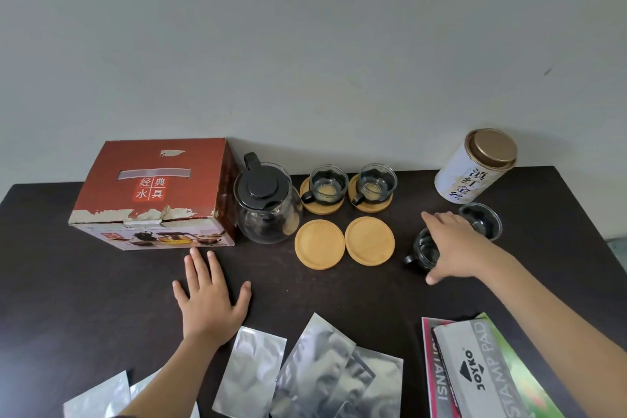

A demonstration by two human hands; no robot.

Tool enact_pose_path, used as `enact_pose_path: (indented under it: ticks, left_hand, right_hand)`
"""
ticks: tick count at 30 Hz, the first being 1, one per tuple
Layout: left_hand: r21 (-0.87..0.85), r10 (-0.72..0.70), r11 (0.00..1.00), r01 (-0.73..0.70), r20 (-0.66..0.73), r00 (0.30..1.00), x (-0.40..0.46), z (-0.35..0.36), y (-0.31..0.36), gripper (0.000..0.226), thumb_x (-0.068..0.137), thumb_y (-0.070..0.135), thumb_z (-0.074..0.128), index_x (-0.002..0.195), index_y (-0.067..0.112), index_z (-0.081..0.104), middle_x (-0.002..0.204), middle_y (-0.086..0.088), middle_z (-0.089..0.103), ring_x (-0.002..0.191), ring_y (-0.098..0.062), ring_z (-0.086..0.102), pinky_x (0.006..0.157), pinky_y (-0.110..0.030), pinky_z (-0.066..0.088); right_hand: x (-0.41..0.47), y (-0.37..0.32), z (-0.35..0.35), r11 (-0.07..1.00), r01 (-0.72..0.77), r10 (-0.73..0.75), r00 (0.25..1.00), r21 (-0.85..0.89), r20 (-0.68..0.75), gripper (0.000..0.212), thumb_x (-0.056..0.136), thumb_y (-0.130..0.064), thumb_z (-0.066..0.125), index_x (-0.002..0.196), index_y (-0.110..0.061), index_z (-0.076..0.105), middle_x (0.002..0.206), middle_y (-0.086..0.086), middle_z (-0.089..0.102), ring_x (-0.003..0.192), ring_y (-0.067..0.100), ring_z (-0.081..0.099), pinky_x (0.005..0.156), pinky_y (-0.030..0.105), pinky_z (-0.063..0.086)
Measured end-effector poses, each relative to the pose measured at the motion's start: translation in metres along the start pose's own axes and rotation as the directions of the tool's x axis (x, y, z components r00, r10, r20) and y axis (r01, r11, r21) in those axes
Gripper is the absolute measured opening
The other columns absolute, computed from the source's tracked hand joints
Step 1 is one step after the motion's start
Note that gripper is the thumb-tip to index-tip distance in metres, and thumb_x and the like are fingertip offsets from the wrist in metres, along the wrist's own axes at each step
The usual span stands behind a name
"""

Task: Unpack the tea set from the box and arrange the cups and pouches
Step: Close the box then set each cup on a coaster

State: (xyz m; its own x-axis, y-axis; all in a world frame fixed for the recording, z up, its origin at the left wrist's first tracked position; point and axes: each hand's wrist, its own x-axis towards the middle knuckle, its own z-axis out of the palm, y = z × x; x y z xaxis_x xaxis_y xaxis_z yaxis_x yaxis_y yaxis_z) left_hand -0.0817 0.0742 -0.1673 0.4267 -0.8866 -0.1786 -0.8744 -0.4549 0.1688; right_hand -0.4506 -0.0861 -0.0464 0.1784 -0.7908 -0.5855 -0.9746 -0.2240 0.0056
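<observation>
Red cardboard box (154, 195) sits at the far left of the dark table (84, 282), its flaps down, its back near the wall and its front edge facing the person. Just in front of it the left hand (210, 299) lies flat on the bare tabletop, fingers spread, holding nothing; open dark surface runs to the left of it. Silver pouches (305, 370) lie scattered along the near edge, some overlapping, one touching the left wrist.

Touching the box's right side stands the glass teapot (266, 204) with a black lid. Right of it, two glass cups (327, 184) stand on wooden coasters in the back row, and two bare coasters (319, 244) lie side by side in front, nearly touching each other.

A strip of free table separates these from the right hand (454, 248), which reaches over a third cup (422, 249) and curls around it, thumb toward the near side. A fourth cup (481, 219) stands just behind the hand. The white tea tin (475, 168) stands at the far right near the back edge. A stamp pad box (475, 370) lies on papers at the near right edge.
</observation>
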Motion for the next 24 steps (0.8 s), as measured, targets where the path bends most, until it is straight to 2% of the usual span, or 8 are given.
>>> enact_pose_path:
  ticks: [2, 4, 6, 11, 18, 24]
  left_hand:
    - [-0.001, 0.001, 1.000, -0.001, -0.002, 1.000, 0.000, 0.000, 0.000, 0.099, 0.077, 0.071, 0.013, 0.151, 0.006, 0.009, 0.159, -0.015, -0.006, 0.146, -0.029, -0.011, 0.112, -0.061, 0.009]
    - [-0.001, 0.002, 1.000, -0.002, -0.003, 1.000, 0.000, 0.000, 0.000, 0.099, 0.077, 0.070, 0.014, 0.151, 0.005, 0.010, 0.159, -0.015, -0.005, 0.146, -0.029, -0.010, 0.111, -0.061, 0.010]
    - [0.002, 0.000, 1.000, 0.000, -0.001, 1.000, 0.000, 0.000, 0.001, 0.098, 0.077, 0.070, 0.014, 0.151, 0.005, 0.010, 0.159, -0.016, -0.004, 0.146, -0.029, -0.009, 0.111, -0.061, 0.011]
    - [0.005, -0.005, 1.000, 0.005, 0.003, 1.000, 0.000, 0.000, 0.001, 0.099, 0.077, 0.071, 0.014, 0.151, 0.006, 0.009, 0.159, -0.015, -0.005, 0.146, -0.029, -0.010, 0.111, -0.061, 0.010]
    - [-0.002, -0.005, 1.000, 0.005, 0.003, 1.000, -0.001, -0.002, 0.002, 0.098, 0.077, 0.070, 0.013, 0.151, 0.006, 0.008, 0.159, -0.015, -0.006, 0.146, -0.029, -0.010, 0.112, -0.060, 0.009]
    - [-0.009, -0.004, 1.000, 0.004, 0.001, 1.000, -0.001, -0.002, 0.002, 0.097, 0.077, 0.069, 0.016, 0.150, 0.004, 0.011, 0.159, -0.016, -0.003, 0.146, -0.030, -0.007, 0.111, -0.061, 0.011]
  right_hand:
    - [-0.001, 0.003, 0.007, 0.997, 0.008, -0.010, 1.000, -0.075, -0.026, 0.121, 0.063, -0.041, 0.086, 0.152, -0.014, 0.008, 0.156, 0.008, 0.022, 0.146, 0.029, 0.014, 0.117, 0.041, 0.020]
    - [-0.001, 0.003, 0.009, 0.992, 0.025, -0.037, 0.995, -0.124, -0.093, 0.107, 0.062, -0.038, 0.085, 0.147, -0.013, 0.023, 0.145, 0.005, 0.037, 0.137, 0.026, 0.032, 0.114, 0.039, 0.026]
    - [-0.002, 0.000, 0.007, 0.988, 0.051, -0.072, 0.986, -0.145, -0.148, 0.096, 0.062, -0.036, 0.084, 0.141, -0.016, 0.032, 0.136, 0.001, 0.044, 0.127, 0.022, 0.042, 0.108, 0.036, 0.033]
    - [-0.005, -0.019, 0.001, 0.991, 0.135, -0.127, 0.971, 0.024, -0.200, 0.090, 0.065, -0.028, 0.082, 0.139, -0.021, 0.032, 0.132, 0.000, 0.041, 0.121, 0.021, 0.045, 0.084, 0.032, 0.046]
    - [-0.002, -0.076, -0.003, 0.895, 0.362, -0.294, 0.918, 0.261, -0.265, 0.102, 0.068, -0.036, 0.082, 0.150, -0.024, 0.023, 0.139, -0.002, 0.027, 0.128, 0.019, 0.037, 0.097, 0.035, 0.045]
    - [0.019, -0.116, 0.001, 0.824, 0.512, -0.432, 0.845, 0.243, -0.316, 0.095, 0.072, -0.028, 0.080, 0.150, -0.021, 0.026, 0.136, -0.003, 0.029, 0.125, 0.018, 0.039, 0.094, 0.035, 0.047]
